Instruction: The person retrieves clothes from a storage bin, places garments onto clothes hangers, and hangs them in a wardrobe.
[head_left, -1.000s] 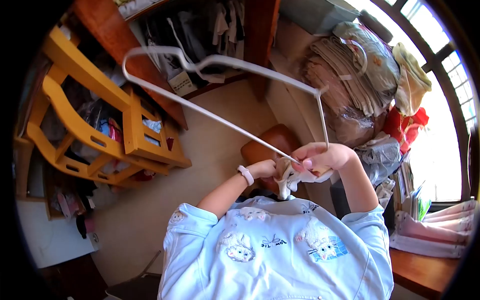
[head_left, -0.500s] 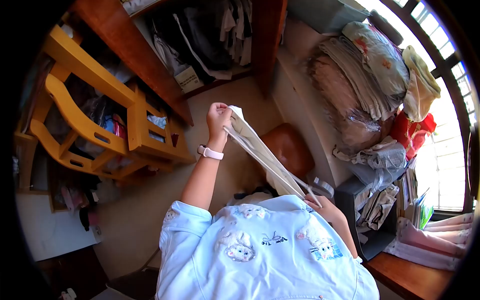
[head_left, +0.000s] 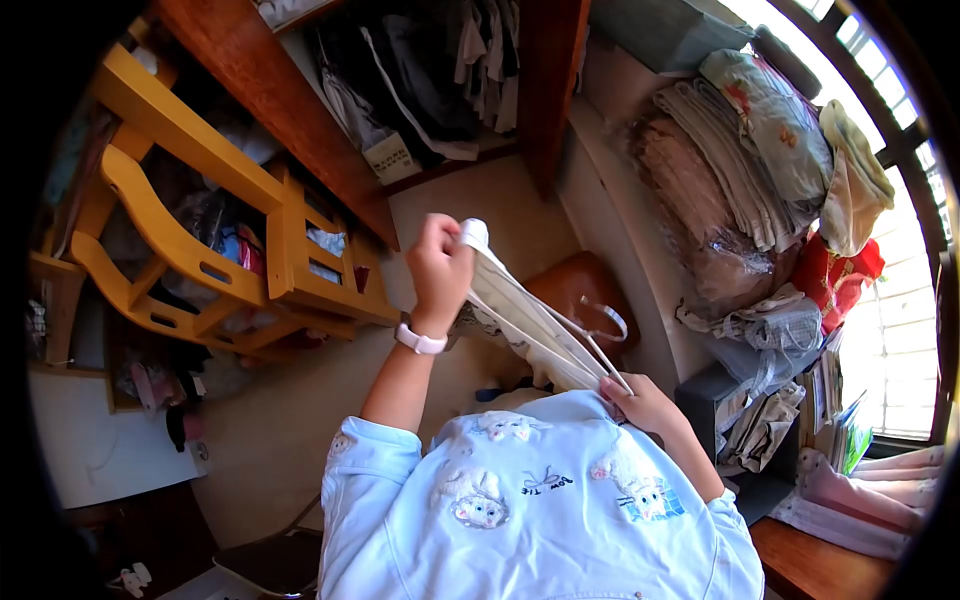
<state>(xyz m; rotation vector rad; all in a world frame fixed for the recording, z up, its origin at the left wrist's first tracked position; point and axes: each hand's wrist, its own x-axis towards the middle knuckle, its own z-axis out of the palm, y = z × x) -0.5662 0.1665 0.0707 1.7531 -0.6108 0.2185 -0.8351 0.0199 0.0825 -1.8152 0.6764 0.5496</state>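
A cream-coloured cloth garment (head_left: 540,325) with pale edges is stretched slantwise in front of my chest. My left hand (head_left: 440,268), with a pale band on its wrist, is closed around the garment's upper end. Lower and to the right, my right hand (head_left: 648,408) pinches the other end near my shirt. A thin white strap (head_left: 612,318) loops out beside the cloth, above my right hand. I cannot tell which kind of garment it is, as its lower part is folded and partly hidden.
A brown stool (head_left: 585,295) stands beyond the garment. On the left is a yellow wooden rack (head_left: 180,230) holding clothes and bags. An open wardrobe (head_left: 555,100) with hanging clothes is ahead. Folded bedding (head_left: 720,170) is piled by the window, above a dark shelf (head_left: 705,400).
The garment now spreads wider between my hands, and its strap loop swings up and left. My right hand has risen slightly. The view has shifted a little.
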